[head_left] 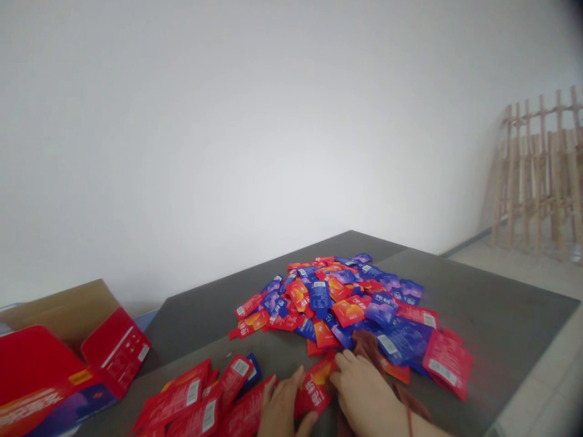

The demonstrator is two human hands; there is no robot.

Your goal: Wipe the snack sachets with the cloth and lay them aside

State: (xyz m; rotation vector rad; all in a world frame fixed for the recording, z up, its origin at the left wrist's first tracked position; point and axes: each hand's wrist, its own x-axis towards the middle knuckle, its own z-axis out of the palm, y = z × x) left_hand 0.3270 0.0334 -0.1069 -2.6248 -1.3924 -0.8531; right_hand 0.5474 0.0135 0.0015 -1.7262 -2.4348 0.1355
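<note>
A red sachet (314, 385) lies flat on the grey table at the near edge, pinched between the left hand (285, 409) and the right hand (364, 394); it is glossy red with an orange patch and a white label (print too blurred to read); its long side tilts up to the right; it sits just beside a row of like red sachets (195, 400) on its left.

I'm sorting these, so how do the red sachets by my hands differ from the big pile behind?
The red sachets lie in a loose flat row, all red; the pile is heaped, mixing red and blue. The row sits at the table's near edge, the pile mid-table. Both hold the same small flat sachets.
</note>
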